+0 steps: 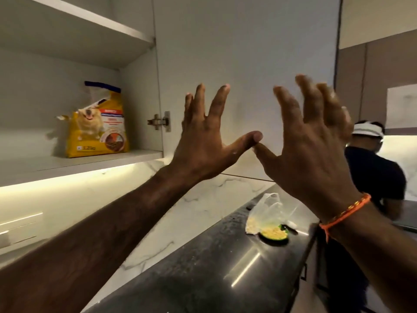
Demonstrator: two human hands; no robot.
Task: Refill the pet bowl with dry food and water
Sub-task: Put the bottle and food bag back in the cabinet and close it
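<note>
A yellow bag of dry dog food [99,126], torn open at the top, stands upright on the lower shelf of the open wall cabinet [94,161]. My left hand [205,141] and my right hand [309,150] are raised side by side in front of the white cabinet door [248,53], fingers spread, thumb tips touching, holding nothing. Both are to the right of the bag and apart from it. On the dark counter [203,267] below lies a green bowl [274,236] with yellowish food, a clear plastic bag [266,211] resting on it.
A cabinet hinge [159,121] sits at the door's inner edge. Marble backsplash [158,222] runs behind the counter, lit from under the cabinet. Another person [374,177] in a dark shirt stands at the right, beyond the counter's end.
</note>
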